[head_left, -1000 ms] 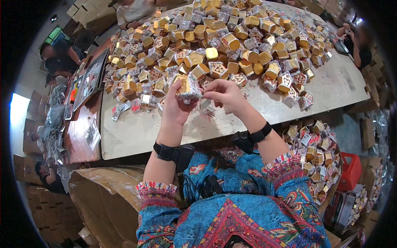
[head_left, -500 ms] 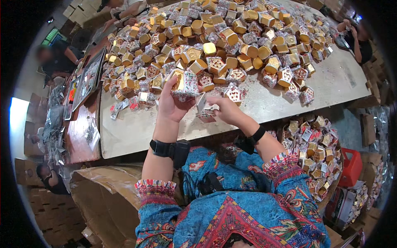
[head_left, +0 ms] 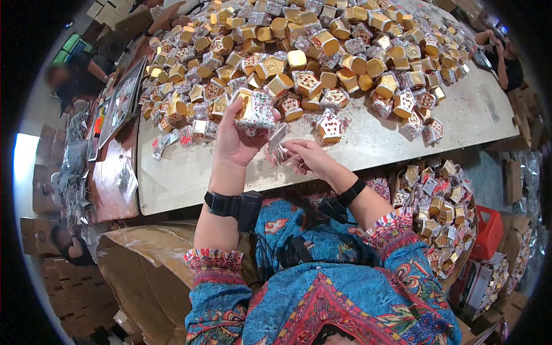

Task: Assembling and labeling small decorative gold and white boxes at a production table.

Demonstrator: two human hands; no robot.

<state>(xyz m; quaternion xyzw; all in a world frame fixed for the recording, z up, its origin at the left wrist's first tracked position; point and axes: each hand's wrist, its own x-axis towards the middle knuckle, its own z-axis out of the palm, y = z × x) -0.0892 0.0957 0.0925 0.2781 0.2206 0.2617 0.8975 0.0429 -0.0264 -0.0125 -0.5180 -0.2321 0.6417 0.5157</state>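
My left hand is closed round a small house-shaped ornament with gold parts and sides coated in white, red and green glitter bits. It is raised above the table's near part. Just right of and below it, a small pale card tag stands nearly edge-on, with something red and white under it. My right hand pinches at the tag's right side with thumb and forefinger, the other fingers curled. Whether a string joins tag and ornament cannot be made out. A similar house ornament stands on the table beyond my right hand.
A large heap of gold and glittered ornaments covers the far part of the pale table. Several tags lie at left. An open cardboard box stands lower left, a filled container and red bin at right. Other people work around.
The tag has shifted slightly up and left, closer to the ornament. My right hand has come a little lower, its fingers spread more. The left hand still holds the ornament.
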